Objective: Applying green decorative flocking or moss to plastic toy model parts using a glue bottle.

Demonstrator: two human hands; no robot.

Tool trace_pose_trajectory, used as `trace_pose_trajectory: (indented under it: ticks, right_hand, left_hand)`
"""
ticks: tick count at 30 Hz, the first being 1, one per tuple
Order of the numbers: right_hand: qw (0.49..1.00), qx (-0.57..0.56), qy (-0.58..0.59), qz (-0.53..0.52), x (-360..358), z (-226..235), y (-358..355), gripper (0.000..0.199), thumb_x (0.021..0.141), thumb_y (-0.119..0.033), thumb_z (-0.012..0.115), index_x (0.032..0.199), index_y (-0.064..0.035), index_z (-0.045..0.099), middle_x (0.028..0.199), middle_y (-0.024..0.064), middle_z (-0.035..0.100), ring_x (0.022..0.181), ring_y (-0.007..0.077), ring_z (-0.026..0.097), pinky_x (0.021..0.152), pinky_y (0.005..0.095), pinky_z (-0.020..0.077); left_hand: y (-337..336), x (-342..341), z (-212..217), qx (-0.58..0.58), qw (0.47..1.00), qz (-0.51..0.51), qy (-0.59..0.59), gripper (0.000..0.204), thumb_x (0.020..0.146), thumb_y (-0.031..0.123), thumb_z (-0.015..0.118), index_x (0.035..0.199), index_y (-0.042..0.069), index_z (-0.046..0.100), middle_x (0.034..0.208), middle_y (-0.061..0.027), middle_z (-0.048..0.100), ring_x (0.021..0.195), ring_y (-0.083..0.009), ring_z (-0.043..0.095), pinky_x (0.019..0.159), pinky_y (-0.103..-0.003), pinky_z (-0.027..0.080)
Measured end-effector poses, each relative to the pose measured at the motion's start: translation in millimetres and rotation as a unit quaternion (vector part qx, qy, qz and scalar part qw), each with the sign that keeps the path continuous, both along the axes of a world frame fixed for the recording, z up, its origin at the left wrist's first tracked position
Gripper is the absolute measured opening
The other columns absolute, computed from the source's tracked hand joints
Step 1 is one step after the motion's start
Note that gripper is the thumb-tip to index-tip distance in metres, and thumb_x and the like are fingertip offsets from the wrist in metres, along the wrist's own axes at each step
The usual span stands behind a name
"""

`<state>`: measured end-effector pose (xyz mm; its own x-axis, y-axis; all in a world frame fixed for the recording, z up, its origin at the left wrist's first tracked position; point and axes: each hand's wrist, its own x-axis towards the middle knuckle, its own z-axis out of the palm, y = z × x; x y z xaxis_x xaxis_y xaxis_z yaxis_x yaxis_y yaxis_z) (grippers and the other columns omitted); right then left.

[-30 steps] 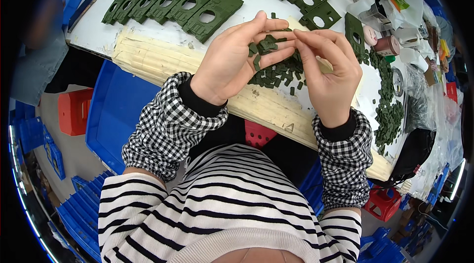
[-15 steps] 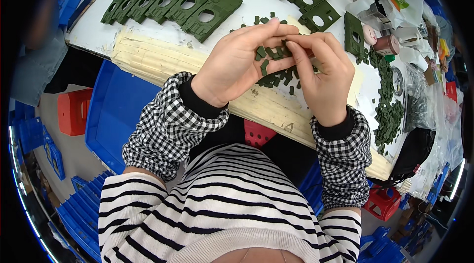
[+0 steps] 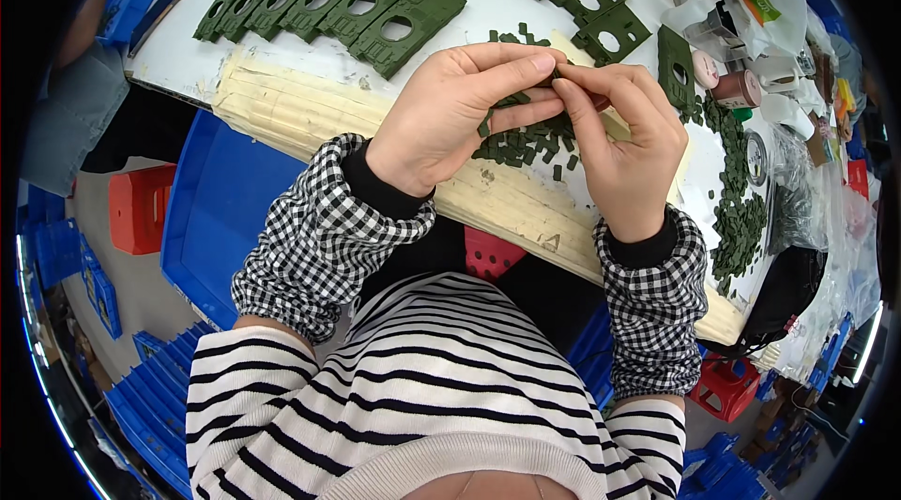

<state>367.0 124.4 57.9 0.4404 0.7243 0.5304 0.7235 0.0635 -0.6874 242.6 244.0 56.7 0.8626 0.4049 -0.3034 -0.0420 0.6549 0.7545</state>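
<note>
Right then, a small green piece (image 3: pixel 552 80) sat pinched between both hands, just above the desk (image 3: pixel 282 59). The left hand (image 3: pixel 450 115) had its fingers (image 3: pixel 511 64) closed on it from one side. The right hand (image 3: pixel 624 148) had its fingertips closed on it from the other side. Most of the piece was hidden, so its shape could not be told. It looked like the piece was being fitted or pulled apart, and the next move would need a small, careful push. Under the hands lay a pile of little green bits (image 3: pixel 526 139). Flat green plates with holes (image 3: pixel 375 7) sat in a row farther back. More green bits (image 3: pixel 737 219) lay to the right, near some tape rolls (image 3: pixel 737 87).
</note>
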Motion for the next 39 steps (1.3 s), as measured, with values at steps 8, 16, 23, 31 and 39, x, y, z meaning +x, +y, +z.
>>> trace_pose_trajectory:
  ticks: [8, 16, 23, 31, 39]
  right_hand:
    - [0.999, -0.013, 0.040, 0.004, 1, -1, -2, 0.010, 0.081, 0.004, 0.070, 0.092, 0.0021, 0.071, 0.080, 0.0089, 0.065, 0.067, 0.0154, 0.065, 0.061, 0.0244, 0.0526]
    - [0.999, -0.023, 0.035, -0.009, -1, -1, -2, 0.010, 0.083, 0.004, 0.069, 0.093, 0.0025, 0.069, 0.081, 0.0089, 0.065, 0.066, 0.0147, 0.065, 0.061, 0.0242, 0.0526]
    - [0.999, 0.004, 0.034, -0.042, 0, -3, -1, 0.012, 0.083, 0.003, 0.069, 0.095, 0.0011, 0.069, 0.083, 0.0084, 0.065, 0.068, 0.0139, 0.066, 0.060, 0.0233, 0.0534]
    - [0.998, -0.019, -0.051, 0.025, -4, -3, 0, 0.014, 0.078, 0.001, 0.073, 0.092, -0.0028, 0.071, 0.081, 0.0077, 0.059, 0.068, 0.0195, 0.061, 0.059, 0.0290, 0.0498]
    - [0.999, -0.022, -0.028, -0.007, -3, -7, 0, 0.011, 0.079, 0.000, 0.072, 0.089, -0.0009, 0.068, 0.082, 0.0075, 0.058, 0.066, 0.0192, 0.060, 0.057, 0.0290, 0.0492]
  left_hand:
    - [-1, 1, -3, 0.014, 1.000, 0.006, -0.004, 0.024, 0.095, 0.012, 0.061, 0.115, -0.001, 0.067, 0.111, -0.0100, 0.067, 0.098, -0.0129, 0.065, 0.088, -0.023, 0.055]
    - [-2, 0, -3, 0.048, 0.999, 0.008, 0.012, 0.024, 0.096, 0.009, 0.059, 0.117, -0.002, 0.065, 0.111, -0.0109, 0.067, 0.099, -0.0129, 0.065, 0.086, -0.022, 0.055]
    - [-4, 2, 2, 0.017, 0.999, 0.033, 0.009, 0.038, 0.104, 0.022, 0.044, 0.125, -0.007, 0.056, 0.113, -0.0128, 0.063, 0.104, -0.0174, 0.064, 0.095, -0.029, 0.055]
    - [1, 0, 4, -0.058, 0.998, 0.012, -0.029, 0.062, 0.106, 0.043, 0.025, 0.136, -0.008, 0.042, 0.116, -0.0184, 0.061, 0.109, -0.0187, 0.061, 0.097, -0.031, 0.051]
    - [-1, 2, 6, -0.043, 0.999, -0.015, -0.019, 0.065, 0.106, 0.046, 0.023, 0.136, -0.008, 0.042, 0.119, -0.0209, 0.060, 0.108, -0.0210, 0.061, 0.099, -0.033, 0.051]
